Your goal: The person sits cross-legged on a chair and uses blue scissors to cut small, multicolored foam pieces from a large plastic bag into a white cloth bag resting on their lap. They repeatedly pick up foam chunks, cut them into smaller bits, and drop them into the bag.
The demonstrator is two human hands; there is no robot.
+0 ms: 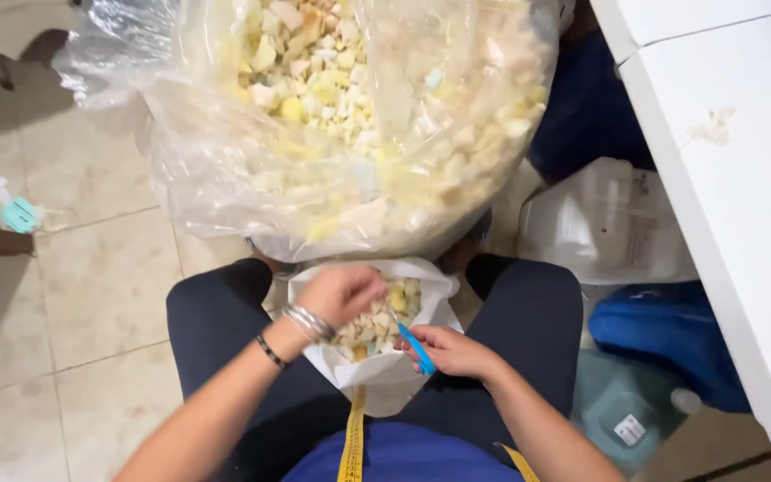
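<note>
A small white fabric piece [377,370], stuffed with pale yellow foam scraps [369,328], rests on my lap between my knees. My left hand [343,293], with silver bangles on the wrist, is closed with its fingers pushed into the foam at the opening. My right hand [450,351] grips the white fabric's right edge together with a thin blue-handled tool [416,348], probably small scissors. A big clear plastic bag [332,134] full of the same yellow and white foam scraps stands on the floor just beyond my knees.
A yellow measuring tape [353,442] hangs down my chest. A white table [733,178] runs along the right. Under it lie a white plastic bag [604,223], a blue bag [662,326] and a greenish jug [622,411]. Beige floor tiles [100,277] lie to the left.
</note>
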